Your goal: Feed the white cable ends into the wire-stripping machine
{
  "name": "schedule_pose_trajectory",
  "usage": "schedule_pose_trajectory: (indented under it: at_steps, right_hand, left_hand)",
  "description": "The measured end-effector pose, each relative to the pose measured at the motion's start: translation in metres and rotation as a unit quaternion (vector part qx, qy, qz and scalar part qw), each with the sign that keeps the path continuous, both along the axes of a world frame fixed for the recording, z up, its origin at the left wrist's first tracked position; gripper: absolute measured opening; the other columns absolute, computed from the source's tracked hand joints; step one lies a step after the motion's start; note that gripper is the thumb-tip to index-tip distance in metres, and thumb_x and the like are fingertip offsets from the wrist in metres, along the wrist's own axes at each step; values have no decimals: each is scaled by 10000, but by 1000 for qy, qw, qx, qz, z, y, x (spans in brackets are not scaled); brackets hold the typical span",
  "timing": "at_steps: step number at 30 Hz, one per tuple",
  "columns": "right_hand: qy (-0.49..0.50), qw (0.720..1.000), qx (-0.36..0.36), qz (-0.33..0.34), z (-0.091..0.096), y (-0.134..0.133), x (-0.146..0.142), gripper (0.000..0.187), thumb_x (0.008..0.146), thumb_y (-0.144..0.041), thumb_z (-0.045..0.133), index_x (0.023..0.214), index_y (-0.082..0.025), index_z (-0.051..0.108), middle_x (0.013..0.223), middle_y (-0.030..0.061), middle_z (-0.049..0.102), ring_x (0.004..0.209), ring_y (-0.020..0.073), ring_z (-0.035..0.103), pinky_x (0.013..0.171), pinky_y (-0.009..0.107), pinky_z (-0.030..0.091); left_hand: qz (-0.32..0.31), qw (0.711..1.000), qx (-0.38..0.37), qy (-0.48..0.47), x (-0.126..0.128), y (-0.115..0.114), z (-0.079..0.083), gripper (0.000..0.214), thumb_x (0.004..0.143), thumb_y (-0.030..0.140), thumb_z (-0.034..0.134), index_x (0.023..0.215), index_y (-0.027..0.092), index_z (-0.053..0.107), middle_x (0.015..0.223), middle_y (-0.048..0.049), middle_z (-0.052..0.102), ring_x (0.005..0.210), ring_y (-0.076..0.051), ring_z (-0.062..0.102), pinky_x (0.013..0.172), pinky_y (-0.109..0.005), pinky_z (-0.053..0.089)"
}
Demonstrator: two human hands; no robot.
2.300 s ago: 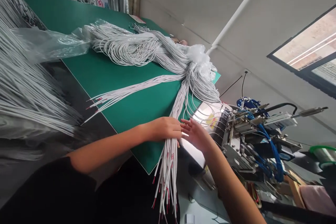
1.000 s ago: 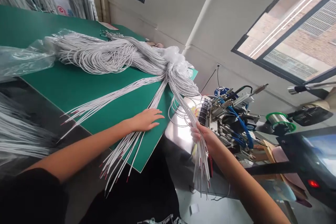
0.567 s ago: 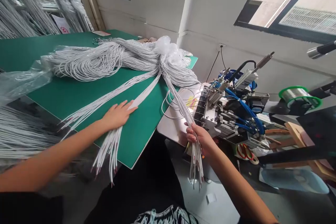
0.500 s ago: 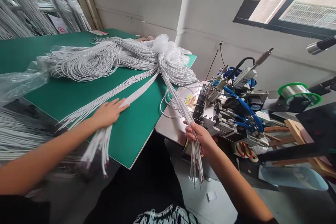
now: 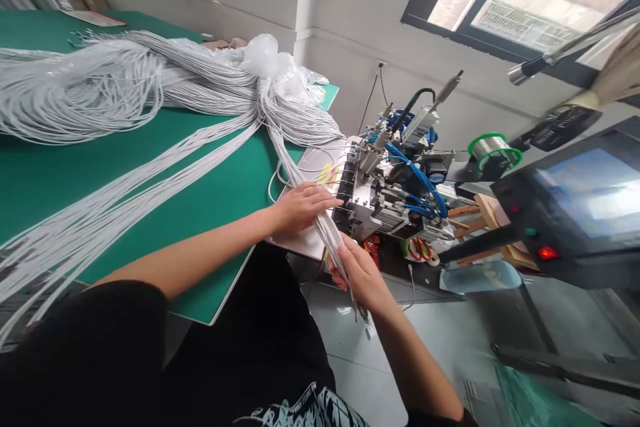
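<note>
your right hand (image 5: 357, 272) is clamped around the bundle (image 5: 327, 233) of pale cables, close to its loose ends. your left hand (image 5: 303, 207) lies across the same bundle farther up, its fingers together and nearly straight; whether they also grip from beneath, i cannot tell. so the bundle passes under your left palm and into your right fist, a short bare stretch showing between the two. its long axis slants from the far pile (image 5: 215, 90) down toward you and to the right, and the tips point at the floor (image 5: 350, 373) just past your right hand, where they look blurred. two other bundles (image 5: 165, 187) lie on the green table (image 5: 235, 190) to your left, fanning toward its near left side. a few loose loops (image 5: 276, 181) curve just beside your left hand, above the pale worktop (image 5: 306, 245). the machine (image 5: 390, 180) stands just beyond, to the right of your hands.
</note>
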State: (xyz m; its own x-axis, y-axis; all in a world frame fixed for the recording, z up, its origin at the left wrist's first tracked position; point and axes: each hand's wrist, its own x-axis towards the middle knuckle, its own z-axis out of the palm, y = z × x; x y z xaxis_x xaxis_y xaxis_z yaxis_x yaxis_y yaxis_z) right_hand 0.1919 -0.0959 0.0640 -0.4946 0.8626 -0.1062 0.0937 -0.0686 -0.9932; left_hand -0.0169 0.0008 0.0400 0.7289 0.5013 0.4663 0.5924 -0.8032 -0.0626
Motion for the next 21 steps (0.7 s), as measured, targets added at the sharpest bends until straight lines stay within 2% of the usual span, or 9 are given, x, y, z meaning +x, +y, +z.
schedule_pose_trajectory:
  at_steps: [3, 5, 10, 17, 21]
  right_hand:
    - [-123, 989, 79, 5, 3, -9, 5, 307, 987, -409, 366, 1115, -207, 557, 714, -9, 579, 497, 115, 539, 506, 234, 402]
    - [-199, 971, 130, -9, 5, -12, 13, 285, 984, -374, 389, 1093, -205, 590, 732, 3, 614, 594, 141, 588, 582, 242, 433]
    - [-306, 927, 211, -42, 8, -9, 32, 218, 946, -336, 483, 962, -195, 648, 830, 29, 667, 737, 173, 603, 655, 244, 445]
    - [-336, 899, 273, -63, 6, -3, 35, 248, 919, -372, 509, 953, -181, 664, 897, 64, 699, 774, 193, 652, 701, 251, 514]
    - [-334, 872, 356, -40, -8, 9, 45, 288, 829, -446, 602, 981, -223, 701, 950, 68, 719, 826, 245, 689, 689, 275, 560]
  left_hand:
    - [-40, 998, 25, -33, 14, 12, -18, 304, 927, 214, 455, 1212, 184, 557, 916, -46, 694, 844, -166, 625, 841, -313, 437]
    - [-52, 997, 38, -48, 13, 15, -28, 261, 925, 207, 455, 1149, 192, 588, 834, -23, 688, 751, -147, 620, 741, -279, 440]
    - [-56, 996, 31, -64, 7, 9, -34, 263, 892, 153, 454, 1100, 201, 607, 783, -11, 662, 744, -149, 604, 724, -278, 430]
    - [-51, 998, 0, -38, 7, 5, -25, 311, 894, 172, 444, 1164, 221, 589, 883, -44, 664, 832, -166, 592, 756, -288, 431]
    - [-49, 999, 7, -5, 10, 5, -21, 324, 903, 165, 466, 1184, 242, 608, 969, -44, 664, 884, -159, 601, 745, -286, 440]
